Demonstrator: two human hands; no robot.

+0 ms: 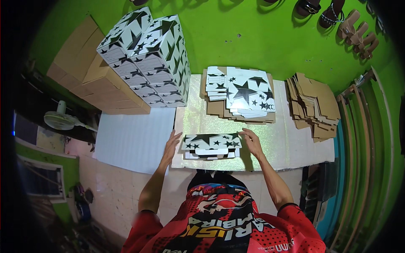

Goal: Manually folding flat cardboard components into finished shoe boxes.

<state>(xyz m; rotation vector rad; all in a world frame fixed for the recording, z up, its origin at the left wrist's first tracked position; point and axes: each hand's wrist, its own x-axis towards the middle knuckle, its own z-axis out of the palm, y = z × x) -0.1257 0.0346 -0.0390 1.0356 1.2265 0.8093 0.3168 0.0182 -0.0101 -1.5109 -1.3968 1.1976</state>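
Note:
A white cardboard box with black stars [212, 142] stands near the table's front edge, between my two hands. Its lid is partly down, and a white flap sticks out along the near side above a narrow gap. My left hand [171, 144], fingers stretched out, is beside the box's left end. At the far right corner of the box is my right hand [249, 138], its fingers extended; whether the fingertips touch the cardboard I cannot tell. Neither hand holds anything. Behind the box lies a stack of flat star-printed box blanks [249, 93].
Folded star-print boxes [156, 63] are piled high at the back left, beside brown cartons [112, 86]. Flat brown cardboard pieces [314, 105] lie at the right. A white sheet [133, 139] extends left of the table [291, 147]. Sandals [358, 33] hang on the green wall; a fan [63, 120] stands left.

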